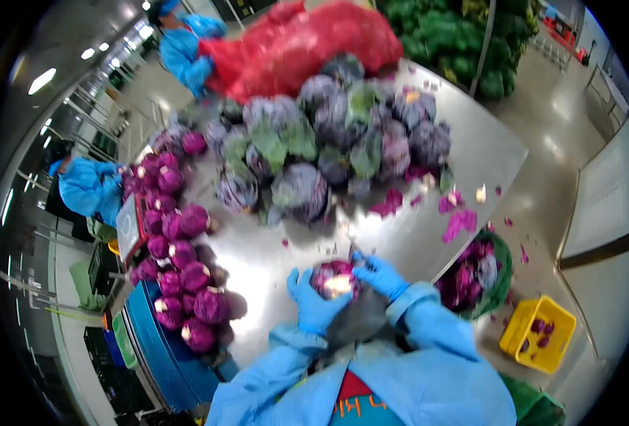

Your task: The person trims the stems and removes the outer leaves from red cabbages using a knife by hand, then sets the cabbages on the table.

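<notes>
Round purple pale-patched cabbage (334, 278), six o'clock on shiny steel table (265, 263); likely dense, firm, slick, best cupped round its flanks; blue-gloved left hand (316, 304) gripping from eight o'clock; blue-gloved right hand (382, 277) at three o'clock, fingers bent, grip unclear.

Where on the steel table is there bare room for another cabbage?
Bare steel table shows between the left hand and the trimmed cabbages; another patch lies between the leafy heap and the table's right corner. It is crowded along the left edge and across the middle, with the red sack at the far end.
</notes>
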Action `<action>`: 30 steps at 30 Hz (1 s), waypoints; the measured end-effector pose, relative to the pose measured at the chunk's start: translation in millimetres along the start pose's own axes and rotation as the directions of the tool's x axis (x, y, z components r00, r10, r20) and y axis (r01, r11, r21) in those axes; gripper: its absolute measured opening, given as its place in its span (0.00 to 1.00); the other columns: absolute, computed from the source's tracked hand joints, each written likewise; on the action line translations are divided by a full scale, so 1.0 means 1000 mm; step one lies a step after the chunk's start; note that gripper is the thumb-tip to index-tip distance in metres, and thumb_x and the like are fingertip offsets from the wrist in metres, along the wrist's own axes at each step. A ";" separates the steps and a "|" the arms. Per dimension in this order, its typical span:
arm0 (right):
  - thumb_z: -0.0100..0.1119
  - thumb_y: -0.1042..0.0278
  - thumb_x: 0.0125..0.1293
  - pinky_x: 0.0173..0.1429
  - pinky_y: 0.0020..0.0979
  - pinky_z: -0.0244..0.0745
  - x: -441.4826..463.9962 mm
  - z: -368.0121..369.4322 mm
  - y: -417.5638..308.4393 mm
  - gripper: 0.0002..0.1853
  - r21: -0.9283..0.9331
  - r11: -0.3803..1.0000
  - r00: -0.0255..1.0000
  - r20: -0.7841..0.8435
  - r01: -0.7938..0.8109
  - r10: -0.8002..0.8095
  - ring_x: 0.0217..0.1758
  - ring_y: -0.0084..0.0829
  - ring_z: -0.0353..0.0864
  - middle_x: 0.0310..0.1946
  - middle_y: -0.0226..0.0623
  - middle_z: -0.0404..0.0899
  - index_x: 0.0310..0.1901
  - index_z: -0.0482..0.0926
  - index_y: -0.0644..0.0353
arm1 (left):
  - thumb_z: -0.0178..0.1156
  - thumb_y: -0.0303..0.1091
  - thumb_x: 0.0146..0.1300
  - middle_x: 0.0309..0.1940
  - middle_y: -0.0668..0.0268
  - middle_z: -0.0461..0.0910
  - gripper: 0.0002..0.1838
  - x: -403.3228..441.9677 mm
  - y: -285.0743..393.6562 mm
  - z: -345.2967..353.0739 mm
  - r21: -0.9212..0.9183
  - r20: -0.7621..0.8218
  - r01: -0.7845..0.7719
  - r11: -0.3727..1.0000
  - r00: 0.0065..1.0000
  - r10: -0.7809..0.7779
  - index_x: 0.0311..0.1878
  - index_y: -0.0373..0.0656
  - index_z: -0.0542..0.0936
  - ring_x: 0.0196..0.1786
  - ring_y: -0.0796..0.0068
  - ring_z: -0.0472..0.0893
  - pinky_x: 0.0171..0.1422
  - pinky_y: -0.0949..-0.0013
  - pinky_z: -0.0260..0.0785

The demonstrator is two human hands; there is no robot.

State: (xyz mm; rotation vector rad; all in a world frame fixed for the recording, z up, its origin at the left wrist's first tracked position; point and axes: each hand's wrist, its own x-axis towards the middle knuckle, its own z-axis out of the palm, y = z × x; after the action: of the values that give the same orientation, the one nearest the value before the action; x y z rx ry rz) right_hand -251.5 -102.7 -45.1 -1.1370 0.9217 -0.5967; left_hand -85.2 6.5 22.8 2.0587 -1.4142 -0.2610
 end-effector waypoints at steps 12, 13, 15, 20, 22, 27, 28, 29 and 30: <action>0.56 0.54 0.64 0.54 0.37 0.75 0.029 -0.010 0.018 0.21 -0.625 0.779 0.998 -0.062 -0.044 0.006 0.46 0.42 0.83 0.45 0.41 0.84 0.59 0.78 0.39 | 0.73 0.50 0.49 0.59 0.44 0.71 0.38 0.047 -0.016 0.002 -0.097 0.015 -0.222 0.970 0.974 0.224 0.62 0.43 0.75 0.65 0.50 0.69 0.70 0.58 0.61; 0.53 0.55 0.63 0.54 0.38 0.76 0.024 -0.020 0.026 0.21 -0.577 0.817 0.987 -0.140 -0.020 -0.074 0.47 0.44 0.83 0.45 0.44 0.83 0.58 0.78 0.36 | 0.72 0.50 0.51 0.60 0.44 0.70 0.39 0.048 -0.021 -0.002 -0.133 0.092 -0.223 0.966 0.967 0.236 0.64 0.42 0.72 0.64 0.49 0.70 0.71 0.58 0.60; 0.53 0.55 0.63 0.54 0.38 0.76 0.010 -0.048 0.036 0.19 -0.559 0.812 0.935 -0.352 -0.170 -0.047 0.47 0.44 0.83 0.44 0.43 0.84 0.56 0.80 0.39 | 0.72 0.49 0.52 0.62 0.45 0.68 0.39 0.048 -0.017 -0.019 -0.270 0.229 -0.193 0.943 0.939 0.258 0.64 0.40 0.71 0.64 0.48 0.69 0.70 0.58 0.60; 0.56 0.68 0.63 0.49 0.37 0.77 -0.065 -0.107 0.019 0.26 -0.363 0.897 0.681 -0.725 -0.254 -0.101 0.39 0.36 0.83 0.36 0.42 0.83 0.64 0.69 0.61 | 0.76 0.51 0.45 0.57 0.45 0.70 0.44 0.037 -0.056 -0.029 -0.303 0.455 0.011 0.953 0.880 0.134 0.63 0.36 0.71 0.60 0.49 0.72 0.67 0.58 0.65; 0.55 0.67 0.64 0.47 0.35 0.78 -0.053 -0.125 0.096 0.27 -0.440 0.898 0.607 -0.716 -0.008 -0.345 0.35 0.33 0.81 0.33 0.40 0.81 0.67 0.68 0.55 | 0.78 0.53 0.40 0.54 0.45 0.71 0.51 0.036 -0.032 -0.035 -0.157 0.402 -0.013 0.988 0.913 0.076 0.65 0.38 0.67 0.59 0.48 0.72 0.68 0.56 0.64; 0.52 0.57 0.72 0.22 0.23 0.70 -0.104 -0.017 -0.018 0.24 -0.159 0.970 0.919 -0.379 -0.183 0.112 0.16 0.19 0.70 0.24 0.32 0.79 0.68 0.68 0.48 | 0.78 0.56 0.36 0.63 0.41 0.63 0.59 0.027 -0.034 -0.007 -0.407 0.242 -0.197 0.892 0.918 0.313 0.71 0.40 0.60 0.68 0.44 0.63 0.73 0.50 0.57; 0.52 0.52 0.72 0.27 0.28 0.74 -0.103 -0.004 -0.017 0.26 -0.257 0.944 0.932 -0.344 -0.206 0.110 0.19 0.23 0.75 0.22 0.34 0.80 0.68 0.68 0.50 | 0.78 0.57 0.36 0.65 0.41 0.61 0.61 0.028 -0.030 -0.020 -0.387 0.367 -0.167 0.907 0.875 0.317 0.72 0.40 0.59 0.69 0.43 0.61 0.74 0.50 0.55; 0.50 0.51 0.73 0.28 0.29 0.74 -0.098 0.007 -0.018 0.25 -0.279 0.939 0.941 -0.322 -0.199 0.104 0.20 0.24 0.76 0.21 0.35 0.80 0.67 0.69 0.51 | 0.78 0.57 0.33 0.63 0.42 0.63 0.62 0.025 -0.033 -0.021 -0.281 0.377 -0.203 0.938 0.876 0.302 0.71 0.39 0.59 0.67 0.42 0.63 0.72 0.51 0.57; 0.49 0.50 0.73 0.28 0.30 0.75 -0.099 0.020 -0.016 0.24 -0.298 0.935 0.950 -0.298 -0.190 0.099 0.20 0.26 0.77 0.20 0.36 0.80 0.66 0.70 0.51 | 0.79 0.57 0.31 0.63 0.42 0.61 0.62 0.024 -0.039 -0.020 -0.294 0.381 -0.197 0.935 0.874 0.303 0.69 0.38 0.59 0.65 0.43 0.64 0.70 0.51 0.59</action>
State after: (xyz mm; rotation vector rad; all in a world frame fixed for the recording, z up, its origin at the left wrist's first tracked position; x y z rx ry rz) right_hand -284.4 -19.2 2.8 -1.2814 1.3749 -0.5014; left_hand -36.0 1.7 19.9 1.6493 -1.7855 -0.7685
